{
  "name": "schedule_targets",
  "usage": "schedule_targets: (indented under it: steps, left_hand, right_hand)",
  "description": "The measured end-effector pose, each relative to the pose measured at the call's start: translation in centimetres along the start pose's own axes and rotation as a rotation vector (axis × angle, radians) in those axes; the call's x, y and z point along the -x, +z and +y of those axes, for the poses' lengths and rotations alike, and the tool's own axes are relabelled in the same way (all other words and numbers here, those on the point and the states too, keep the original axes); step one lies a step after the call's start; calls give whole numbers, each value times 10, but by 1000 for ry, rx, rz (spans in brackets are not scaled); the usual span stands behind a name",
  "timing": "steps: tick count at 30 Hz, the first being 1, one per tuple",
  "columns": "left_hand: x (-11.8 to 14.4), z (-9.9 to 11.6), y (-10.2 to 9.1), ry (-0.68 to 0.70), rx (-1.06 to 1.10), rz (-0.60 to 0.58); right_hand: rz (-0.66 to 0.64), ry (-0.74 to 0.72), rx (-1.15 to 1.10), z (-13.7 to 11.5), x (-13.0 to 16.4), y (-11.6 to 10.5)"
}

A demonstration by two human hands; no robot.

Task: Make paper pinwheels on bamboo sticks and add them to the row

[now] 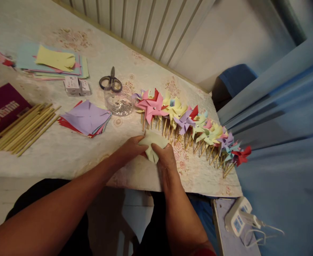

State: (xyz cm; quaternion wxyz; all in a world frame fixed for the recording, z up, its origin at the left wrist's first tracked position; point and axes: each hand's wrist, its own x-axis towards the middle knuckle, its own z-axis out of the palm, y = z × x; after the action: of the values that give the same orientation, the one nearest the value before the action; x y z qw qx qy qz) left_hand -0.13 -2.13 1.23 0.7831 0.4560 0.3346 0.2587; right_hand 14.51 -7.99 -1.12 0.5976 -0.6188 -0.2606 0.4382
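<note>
A pale green paper square (156,139) with slits cut in from its corners is held between my two hands above the front of the table. My left hand (135,146) pinches its left side, thumb on top. On the right side, my right hand (165,154) grips it the same way, thumb over the paper. Just beyond them stands a row of finished paper pinwheels (184,121) on sticks. To the left lies a stack of cut paper squares (88,117), a purple one on top. A clear dish of small metal fasteners (120,105) sits behind it.
Scissors (111,82) lie behind the dish, near small white boxes (76,86). Coloured paper sheets (27,58) are stacked at the back left. A bundle of wooden sticks (30,126) rests by a purple box (4,106). A power strip (238,215) is at lower right.
</note>
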Motion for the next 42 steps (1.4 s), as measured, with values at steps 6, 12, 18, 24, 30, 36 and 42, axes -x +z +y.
schedule_targets:
  steps: [6,12,18,24,30,36,42]
  left_hand:
    - [1,-9,5,-39,324,-22]
    - [-1,-18,10,-29,352,2]
    - [1,-16,13,-27,388,40]
    - [1,-13,17,1,418,29]
    - [3,-10,19,31,432,39]
    - [-1,-6,13,17,427,99]
    - [-3,6,4,4,469,182]
  right_hand:
    - [140,-70,-239,-7,7,23]
    - [176,-110,-347,-11,13,36]
    - [156,-88,-358,-8,17,43]
    - [130,-92,-365,-3,18,43]
    - [109,-87,-356,-1,19,45]
    - [148,-161,-144,-1,19,30]
    - [398,-502,242,-1,28,15]
